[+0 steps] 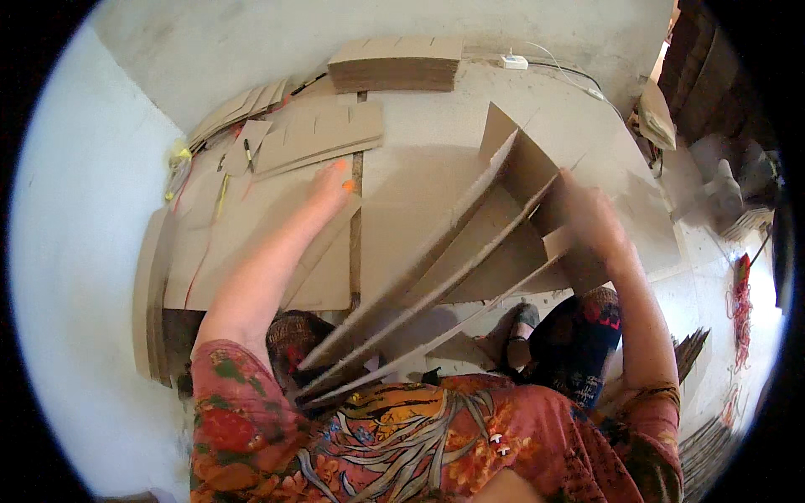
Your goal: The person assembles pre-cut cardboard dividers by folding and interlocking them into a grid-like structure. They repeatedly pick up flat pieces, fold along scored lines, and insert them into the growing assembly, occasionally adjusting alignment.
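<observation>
R hand point(594, 220), blurred, looks clamped on cardboard divider point(474, 251) at its far R end; divider tilts near-L to far-R. L hand point(329, 186) beside slotted sheets point(323, 134); can't tell if holding. Prob. best: keep slots square, don't force. Head-view qty: 3 long strips point(453, 226), 1+ crosspiece point(532, 159), 2 pens point(248, 155), 1 tall stack point(394, 75).

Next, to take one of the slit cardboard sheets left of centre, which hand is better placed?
Probably the left hand: it is beside the sheets' near edge. The right hand is farther off, at the upright cardboard panels.
</observation>
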Available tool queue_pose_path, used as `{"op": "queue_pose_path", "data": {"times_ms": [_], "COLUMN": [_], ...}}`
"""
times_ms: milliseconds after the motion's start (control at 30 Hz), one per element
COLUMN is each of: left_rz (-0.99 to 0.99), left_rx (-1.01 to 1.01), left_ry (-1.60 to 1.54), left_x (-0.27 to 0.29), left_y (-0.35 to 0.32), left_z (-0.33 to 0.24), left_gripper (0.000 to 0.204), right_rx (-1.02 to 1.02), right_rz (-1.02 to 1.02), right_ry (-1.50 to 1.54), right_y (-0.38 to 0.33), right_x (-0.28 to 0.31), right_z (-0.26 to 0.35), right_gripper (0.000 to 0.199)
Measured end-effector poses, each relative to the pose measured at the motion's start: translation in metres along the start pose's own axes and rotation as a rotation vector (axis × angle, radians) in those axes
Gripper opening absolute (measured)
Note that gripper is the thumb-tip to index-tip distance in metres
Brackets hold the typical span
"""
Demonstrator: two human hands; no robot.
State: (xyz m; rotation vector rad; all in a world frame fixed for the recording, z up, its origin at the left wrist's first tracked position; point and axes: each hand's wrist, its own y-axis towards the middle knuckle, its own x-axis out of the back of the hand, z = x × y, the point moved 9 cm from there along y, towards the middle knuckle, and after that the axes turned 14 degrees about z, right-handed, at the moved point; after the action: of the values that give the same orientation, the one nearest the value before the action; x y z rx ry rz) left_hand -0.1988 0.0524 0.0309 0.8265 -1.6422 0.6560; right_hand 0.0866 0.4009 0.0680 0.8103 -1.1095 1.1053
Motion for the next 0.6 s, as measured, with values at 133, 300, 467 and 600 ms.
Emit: {"op": "queue_pose_path", "data": {"times_ms": [133,300,467,600], "left_rz": [0.125,0.275,0.342,0.311], "left_rx": [0.132,0.294,0.165,0.026], "left_ry": [0.175,0.317,0.281,0.371], "left_x": [-0.021,-0.042,-0.054,-0.057], "left_y": [0.044,0.103,0.137,0.145], "left_z": [0.018,0.035,0.038,0.025], "left_gripper": [0.059,0.067,0.058,0.054], "right_rx": [-0.064,-0.009,0.033,-0.01], "right_rz": [0.024,0.025,-0.003,0.01], "right_ry": [-0.002,0.02,0.042,0.018], "right_y": [0.004,0.008,0.005,0.005], "right_x": [0.011,0.012,0.015,0.013], "right_z": [0.005,0.01,0.014,0.008], "right_gripper": [0.055,0.055,0.057,0.061]}}
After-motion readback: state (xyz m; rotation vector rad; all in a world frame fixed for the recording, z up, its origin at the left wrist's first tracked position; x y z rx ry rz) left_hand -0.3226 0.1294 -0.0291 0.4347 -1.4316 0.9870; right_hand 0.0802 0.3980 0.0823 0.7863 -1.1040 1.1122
